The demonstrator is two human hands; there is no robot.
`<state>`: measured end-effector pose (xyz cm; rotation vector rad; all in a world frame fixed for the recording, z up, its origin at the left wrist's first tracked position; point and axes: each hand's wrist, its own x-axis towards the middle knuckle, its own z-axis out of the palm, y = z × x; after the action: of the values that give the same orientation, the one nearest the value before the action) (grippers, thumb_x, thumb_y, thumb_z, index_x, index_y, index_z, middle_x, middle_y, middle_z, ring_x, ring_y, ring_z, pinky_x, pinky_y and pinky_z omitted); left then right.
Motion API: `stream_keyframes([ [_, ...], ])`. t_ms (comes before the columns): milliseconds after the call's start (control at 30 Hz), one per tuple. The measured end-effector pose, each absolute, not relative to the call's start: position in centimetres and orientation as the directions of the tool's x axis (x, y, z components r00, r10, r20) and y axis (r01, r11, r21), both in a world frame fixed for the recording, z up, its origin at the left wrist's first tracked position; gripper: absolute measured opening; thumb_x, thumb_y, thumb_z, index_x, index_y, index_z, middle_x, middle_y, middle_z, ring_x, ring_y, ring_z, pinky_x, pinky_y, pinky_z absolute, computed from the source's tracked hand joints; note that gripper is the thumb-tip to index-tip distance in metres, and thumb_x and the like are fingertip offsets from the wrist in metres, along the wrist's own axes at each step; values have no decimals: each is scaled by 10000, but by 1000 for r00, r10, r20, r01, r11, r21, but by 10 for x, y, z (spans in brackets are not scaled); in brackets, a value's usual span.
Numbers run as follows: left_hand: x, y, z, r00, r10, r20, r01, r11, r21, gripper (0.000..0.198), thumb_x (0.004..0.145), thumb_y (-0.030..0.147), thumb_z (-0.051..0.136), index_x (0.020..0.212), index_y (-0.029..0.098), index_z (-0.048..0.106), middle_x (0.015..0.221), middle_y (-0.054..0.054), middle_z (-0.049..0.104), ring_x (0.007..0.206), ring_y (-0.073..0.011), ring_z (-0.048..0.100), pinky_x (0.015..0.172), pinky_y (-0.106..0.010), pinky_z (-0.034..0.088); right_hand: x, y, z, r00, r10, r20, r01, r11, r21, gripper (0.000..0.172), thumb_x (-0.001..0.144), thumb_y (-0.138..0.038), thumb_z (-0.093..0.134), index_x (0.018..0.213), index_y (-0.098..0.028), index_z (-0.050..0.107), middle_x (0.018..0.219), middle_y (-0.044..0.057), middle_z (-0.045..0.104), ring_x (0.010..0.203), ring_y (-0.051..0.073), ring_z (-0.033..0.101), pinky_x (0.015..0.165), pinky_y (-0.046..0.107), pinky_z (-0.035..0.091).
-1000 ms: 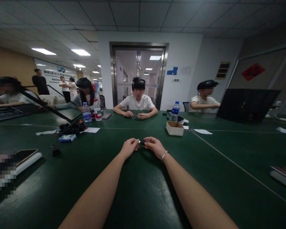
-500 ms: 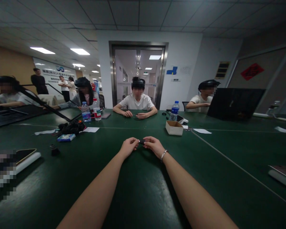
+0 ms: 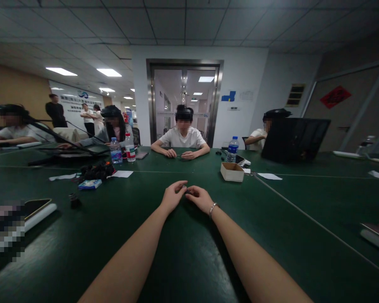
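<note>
My left hand (image 3: 173, 198) and my right hand (image 3: 201, 198) meet above the green table (image 3: 189, 256), fingertips almost touching. Between them is a small dark object with a shiny, metal-looking end (image 3: 185, 189), mostly covered by the fingers; its exact kind is too small to make out. The left thumb and index finger close around one end of it. On the other end the right thumb and fingers pinch. A silver bracelet (image 3: 212, 209) circles my right wrist.
An open cardboard box (image 3: 232, 173) stands beyond my right hand, near a blue-capped bottle (image 3: 233, 150). To the left lie a small dark cylinder (image 3: 74, 200), a blue-white packet (image 3: 90, 184) and black gear (image 3: 96, 171). Across the table a person (image 3: 183, 139) sits facing me.
My hands have come closer together, and less of the dark object shows between them. At the right, the large black box has shifted left; the black panel at the far left has moved.
</note>
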<state>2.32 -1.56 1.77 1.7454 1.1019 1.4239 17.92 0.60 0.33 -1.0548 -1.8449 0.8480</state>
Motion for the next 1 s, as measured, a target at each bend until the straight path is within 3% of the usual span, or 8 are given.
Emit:
stream_keyframes([
  [133,26,-11,15,59,901,429,159,-433,887,314,735,190,579,1047,191,610,977,-66,661,893,-158,619,852,-308,475,179,6,6,-338,900,276,272,375,-886,244,710,-312,572,902,-163,601,681,-7,582,620,115,542,616,256,437],
  [367,23,-12,16,27,921,389,169,-388,906,276,698,300,641,938,163,627,925,-82,651,823,-174,620,776,-317,495,180,0,14,-341,909,238,268,337,-903,220,718,-285,558,887,-152,604,645,-10,570,590,111,538,612,255,444],
  [600,28,-13,22,80,914,397,7,-398,917,268,666,282,660,893,143,621,913,-83,652,856,-169,613,808,-304,474,178,-7,19,-368,898,241,291,357,-887,263,768,-353,522,955,-173,565,649,-19,556,582,108,540,563,236,440],
  [733,25,-9,18,47,950,308,46,-310,950,303,629,368,679,798,126,608,780,-72,650,741,-161,606,712,-283,471,178,-15,26,-416,851,320,506,509,-696,228,803,-383,490,914,-199,564,677,-15,561,609,109,513,575,234,395],
  [867,24,-10,12,16,970,243,246,-239,939,362,624,471,657,735,139,566,706,-45,622,662,-151,578,626,-261,441,176,-24,31,-424,826,372,700,559,-445,79,777,-254,520,807,-182,532,748,18,569,678,126,493,626,240,357],
  [1000,31,-22,16,31,947,320,458,-298,838,382,729,552,502,775,176,554,726,-13,601,691,-145,559,642,-256,422,171,-29,28,-411,828,381,726,550,-414,91,803,-180,430,878,-173,481,841,59,566,778,153,505,690,250,356],
])
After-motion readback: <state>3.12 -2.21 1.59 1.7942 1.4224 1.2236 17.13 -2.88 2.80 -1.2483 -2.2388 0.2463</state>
